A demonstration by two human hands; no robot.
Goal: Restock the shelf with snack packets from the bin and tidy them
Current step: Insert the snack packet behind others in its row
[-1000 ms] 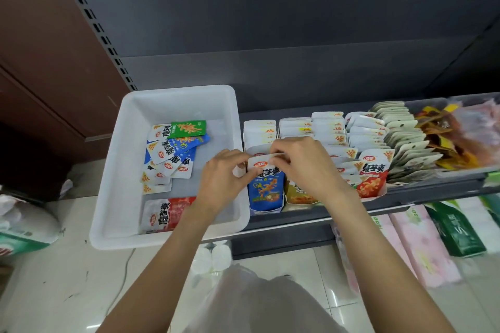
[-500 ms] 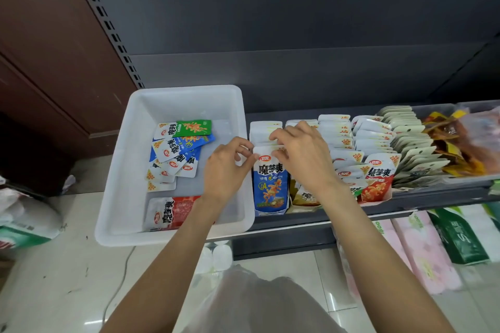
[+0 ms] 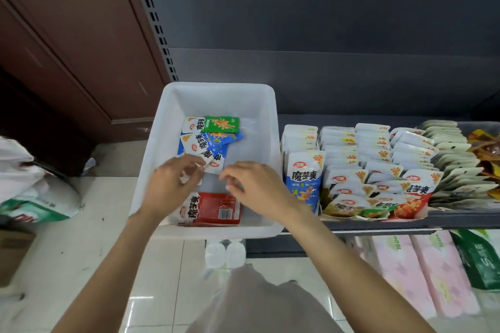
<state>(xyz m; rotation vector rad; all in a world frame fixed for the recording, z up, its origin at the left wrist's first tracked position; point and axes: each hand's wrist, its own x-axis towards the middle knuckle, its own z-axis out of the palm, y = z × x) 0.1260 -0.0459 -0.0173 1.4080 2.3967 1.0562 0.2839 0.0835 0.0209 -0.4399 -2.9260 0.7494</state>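
Dark grey shelving fills the upper half of the view, with a brown wooden panel at ten o'clock and pale glossy floor tiles along the bottom. One grey shelf (image 3: 405,220) runs from the centre out to three o'clock, carrying about five rows of upright snack packets (image 3: 349,170); the front packet of the leftmost row is blue (image 3: 304,184) and the front one at the right is red (image 3: 416,197). One white plastic bin (image 3: 216,97) sits at the shelf's left end, just left of centre, touching the first row. Inside it lie one large red packet (image 3: 213,209) at the near wall, one green packet (image 3: 216,124) at the far side and roughly three blue packets (image 3: 213,140) fanned just below it. Two bare hands are inside the bin: the left hand (image 3: 170,184) pinches a small white-edged packet (image 3: 205,166) at the near edge of the fan, though blur hides the exact grip; the right hand (image 3: 257,186) hovers beside it with loosely curled fingers holding nothing.
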